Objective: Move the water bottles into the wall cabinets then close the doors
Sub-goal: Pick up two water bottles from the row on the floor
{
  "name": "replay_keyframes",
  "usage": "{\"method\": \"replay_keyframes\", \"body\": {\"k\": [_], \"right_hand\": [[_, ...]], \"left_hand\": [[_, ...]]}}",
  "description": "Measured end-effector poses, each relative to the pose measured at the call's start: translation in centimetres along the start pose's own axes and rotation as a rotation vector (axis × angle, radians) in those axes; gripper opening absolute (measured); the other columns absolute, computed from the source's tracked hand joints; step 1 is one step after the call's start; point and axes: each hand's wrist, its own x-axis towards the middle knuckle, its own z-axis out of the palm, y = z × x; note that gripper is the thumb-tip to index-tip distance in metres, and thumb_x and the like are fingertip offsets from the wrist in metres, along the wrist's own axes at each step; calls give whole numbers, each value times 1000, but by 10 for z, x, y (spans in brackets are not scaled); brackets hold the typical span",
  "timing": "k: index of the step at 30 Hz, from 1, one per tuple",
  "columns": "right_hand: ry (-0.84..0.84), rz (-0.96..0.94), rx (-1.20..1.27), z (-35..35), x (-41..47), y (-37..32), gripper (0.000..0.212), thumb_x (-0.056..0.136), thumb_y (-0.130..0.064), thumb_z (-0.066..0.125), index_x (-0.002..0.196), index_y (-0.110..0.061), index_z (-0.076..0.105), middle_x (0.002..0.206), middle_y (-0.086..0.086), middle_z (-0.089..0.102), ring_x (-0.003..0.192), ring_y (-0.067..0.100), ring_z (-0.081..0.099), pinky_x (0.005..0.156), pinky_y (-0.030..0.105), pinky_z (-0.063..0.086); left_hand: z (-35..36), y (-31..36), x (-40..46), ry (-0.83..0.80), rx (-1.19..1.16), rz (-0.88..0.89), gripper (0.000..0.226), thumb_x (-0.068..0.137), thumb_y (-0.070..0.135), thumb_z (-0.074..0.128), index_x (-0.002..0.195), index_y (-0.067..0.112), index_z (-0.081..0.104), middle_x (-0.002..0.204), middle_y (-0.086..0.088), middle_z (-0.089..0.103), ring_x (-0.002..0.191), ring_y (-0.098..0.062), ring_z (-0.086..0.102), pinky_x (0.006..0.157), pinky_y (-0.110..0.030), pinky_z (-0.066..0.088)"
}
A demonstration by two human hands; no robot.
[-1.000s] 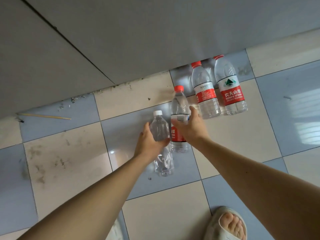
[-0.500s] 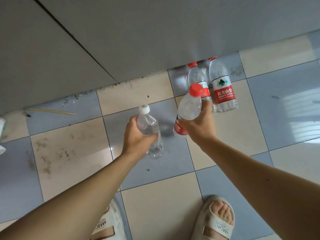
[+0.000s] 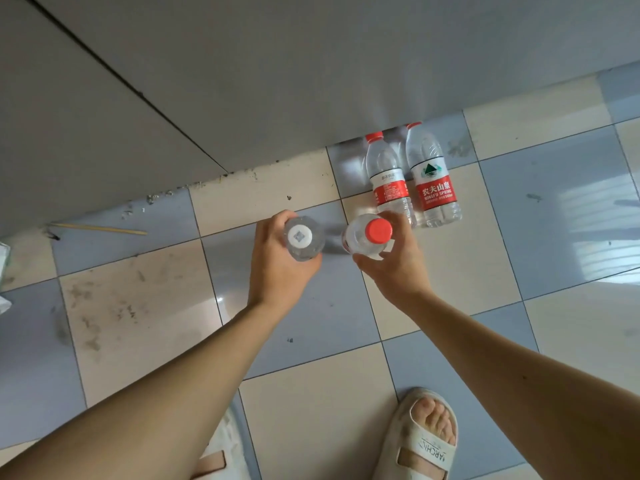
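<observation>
My left hand grips a clear white-capped bottle, held upright so its cap faces the camera. My right hand holds a red-capped bottle the same way, close beside the first. Both are lifted off the floor. Two more red-capped, red-labelled bottles stand on the tiled floor just beyond my right hand, against the foot of a grey panel. No open cabinet is in view.
The floor is blue and cream checkered tile, dirty at the left. A thin wooden stick lies near the panel's base. My sandalled feet are at the bottom edge. Something white pokes in at the far left.
Both hands closed on the two nearer bottles, lifted them off the floor and turned them upright, caps toward the camera. The two far bottles stayed put.
</observation>
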Motion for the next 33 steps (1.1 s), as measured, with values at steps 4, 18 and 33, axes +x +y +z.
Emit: {"method": "replay_keyframes", "body": {"k": [4,18,33], "right_hand": [[-72,88,39,2,10,13,76,72,-9,88,128,-38,46,117,-14,58,108,2,56,90,20,50],[-121,215,344,16,-4,2,60,74,7,81,127,-14,60,113,12,70,101,19,66,83,26,56],[-168,16,277,-136,-117,-235,55,71,-2,88,113,-32,66,96,-18,71,90,-1,65,71,5,48]], "left_hand": [[12,-5,7,-27,-23,-13,63,64,11,90,119,19,61,119,0,52,95,9,47,82,3,34],[24,-5,5,-94,-73,-204,42,68,22,88,105,21,69,98,1,74,91,-17,69,78,-26,54],[-165,226,-55,-145,-237,-140,54,64,38,89,113,29,69,100,11,76,95,-8,73,83,-25,56]]}}
